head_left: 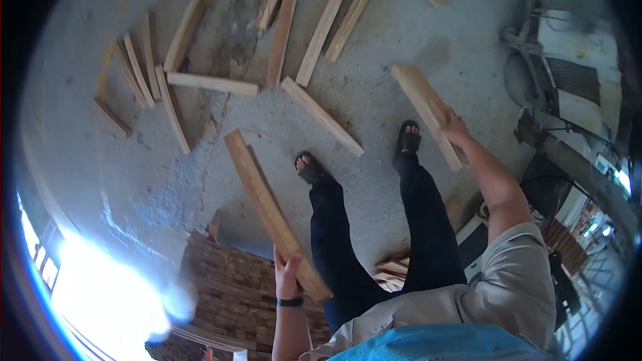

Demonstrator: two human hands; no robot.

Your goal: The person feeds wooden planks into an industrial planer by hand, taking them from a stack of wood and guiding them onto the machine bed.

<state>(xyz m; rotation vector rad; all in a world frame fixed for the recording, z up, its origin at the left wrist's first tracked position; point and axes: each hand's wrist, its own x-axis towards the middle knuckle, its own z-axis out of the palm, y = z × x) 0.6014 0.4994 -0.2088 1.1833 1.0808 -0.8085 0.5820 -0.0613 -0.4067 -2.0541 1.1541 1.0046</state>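
My left hand is closed around the lower part of a long wooden plank, which slants up and away to the left; a darker edge of wood shows along its far side. On the other side, my right hand grips a second, thick wooden plank by its lower half. Between the two held planks are my legs and sandalled feet. Just beyond my feet, a loose wooden plank lies on the concrete floor, apart from both hands.
Several more planks lie scattered ahead, among them a pale plank lying crosswise. A large stack of wood pieces stands at my lower left. Machinery lines the right side. More short wood pieces lie behind my legs.
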